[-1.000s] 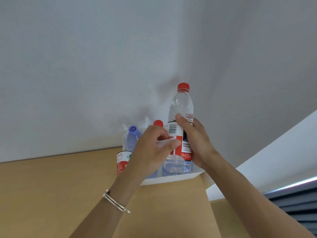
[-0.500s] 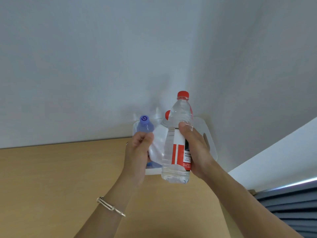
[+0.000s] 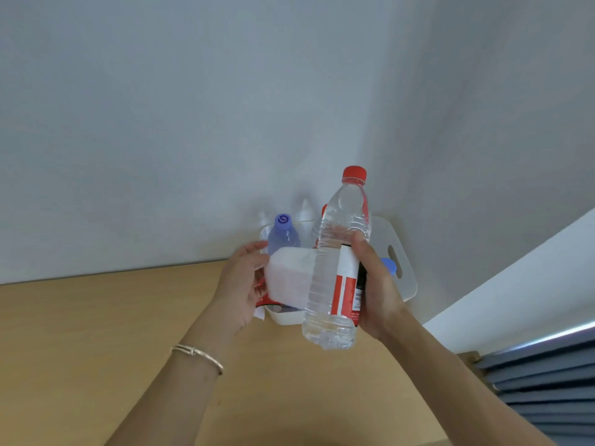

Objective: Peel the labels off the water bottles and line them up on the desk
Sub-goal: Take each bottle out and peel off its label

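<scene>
Holding the red-capped water bottle (image 3: pixel 335 278) upright and slightly tilted above the wooden desk (image 3: pixel 80 333), we gripped its labelled side with our right hand (image 3: pixel 376 294), fingers wrapped round the body at its 3 o'clock. The label (image 3: pixel 289 278) was partly off: a loose flap, white side towards us, stretched out to 9 o'clock from the bottle, pinched in our left hand (image 3: pixel 241 284), while the red and white remainder still clung under our right fingers. A thin bracelet (image 3: pixel 198 354) sat on our left wrist. Behind the bottle, at 12 o'clock, a white bin (image 3: pixel 402 268) stood against the wall, with a purple-capped bottle (image 3: pixel 282 235) standing in it at 11 o'clock.
</scene>
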`<state>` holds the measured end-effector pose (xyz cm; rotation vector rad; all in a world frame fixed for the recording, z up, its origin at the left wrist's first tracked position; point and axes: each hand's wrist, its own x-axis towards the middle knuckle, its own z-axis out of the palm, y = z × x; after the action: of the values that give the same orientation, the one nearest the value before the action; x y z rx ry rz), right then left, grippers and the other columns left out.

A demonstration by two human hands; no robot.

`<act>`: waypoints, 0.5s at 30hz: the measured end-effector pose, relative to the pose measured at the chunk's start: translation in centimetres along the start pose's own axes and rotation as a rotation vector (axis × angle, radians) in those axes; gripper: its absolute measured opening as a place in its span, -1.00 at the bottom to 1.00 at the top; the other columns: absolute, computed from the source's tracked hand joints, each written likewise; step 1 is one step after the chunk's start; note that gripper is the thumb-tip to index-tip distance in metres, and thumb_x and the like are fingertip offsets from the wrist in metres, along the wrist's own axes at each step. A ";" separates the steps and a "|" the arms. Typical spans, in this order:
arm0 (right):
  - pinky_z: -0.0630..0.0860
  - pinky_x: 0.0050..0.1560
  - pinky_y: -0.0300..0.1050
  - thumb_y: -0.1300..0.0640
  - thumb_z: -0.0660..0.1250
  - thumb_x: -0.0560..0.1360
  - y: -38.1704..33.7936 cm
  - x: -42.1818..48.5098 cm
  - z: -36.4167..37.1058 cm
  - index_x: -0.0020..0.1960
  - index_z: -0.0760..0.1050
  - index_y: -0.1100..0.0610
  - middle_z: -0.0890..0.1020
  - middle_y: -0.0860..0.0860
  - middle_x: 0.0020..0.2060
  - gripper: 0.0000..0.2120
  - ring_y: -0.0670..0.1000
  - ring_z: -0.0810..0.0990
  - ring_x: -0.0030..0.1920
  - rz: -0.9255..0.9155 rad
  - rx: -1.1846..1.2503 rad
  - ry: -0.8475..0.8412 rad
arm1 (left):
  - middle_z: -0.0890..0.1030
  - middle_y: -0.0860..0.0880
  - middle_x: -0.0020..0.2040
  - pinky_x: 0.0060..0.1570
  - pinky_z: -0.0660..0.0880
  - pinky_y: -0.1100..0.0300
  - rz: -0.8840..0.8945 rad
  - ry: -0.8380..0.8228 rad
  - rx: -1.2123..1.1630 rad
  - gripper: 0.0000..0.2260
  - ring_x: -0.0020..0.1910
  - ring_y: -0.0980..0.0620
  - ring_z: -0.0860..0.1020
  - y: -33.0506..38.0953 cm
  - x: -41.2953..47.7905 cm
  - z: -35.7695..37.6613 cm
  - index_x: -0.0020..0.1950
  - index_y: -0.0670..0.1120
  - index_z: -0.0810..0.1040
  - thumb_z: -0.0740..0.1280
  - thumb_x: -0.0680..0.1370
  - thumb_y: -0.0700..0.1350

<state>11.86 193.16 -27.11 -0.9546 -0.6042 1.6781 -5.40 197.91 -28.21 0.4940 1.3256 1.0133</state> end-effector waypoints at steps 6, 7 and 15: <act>0.63 -0.13 0.05 -0.14 0.24 0.44 0.6 -0.2 1.4 0.32 0.40 0.13 0.68 0.13 -0.01 -0.46 0.14 0.69 -0.02 -0.077 -0.102 0.042 | 0.53 0.02 -0.20 -0.28 0.41 0.25 0.412 -0.009 0.138 -0.83 -0.28 0.09 0.48 2.4 -2.1 -1.2 -0.05 -0.02 0.57 0.22 0.57 -0.24; 0.62 -0.05 0.12 -0.14 0.25 0.43 0.7 -0.2 1.7 0.32 0.40 0.14 0.66 0.18 0.05 -0.45 0.18 0.67 0.04 -0.087 -0.113 0.046 | 0.57 0.02 -0.18 -0.28 0.47 0.26 0.416 -0.133 0.197 -0.88 -0.28 0.11 0.53 2.1 -3.1 -1.1 -0.03 -0.04 0.58 0.26 0.57 -0.18; 0.52 0.18 0.23 -0.17 0.30 0.45 2.3 -0.8 3.2 0.24 0.44 0.05 0.63 0.19 0.07 -0.55 0.18 0.64 0.09 -0.160 -0.365 0.042 | 0.63 0.13 0.14 0.07 0.55 0.18 0.407 -0.681 0.360 -0.42 0.17 0.10 0.59 -2.6 -5.4 -0.6 0.34 0.11 0.37 0.43 0.34 0.08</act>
<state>8.07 191.94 -26.95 -1.1628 -0.9547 1.4282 -4.72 191.98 -27.42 1.2962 0.7947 0.8114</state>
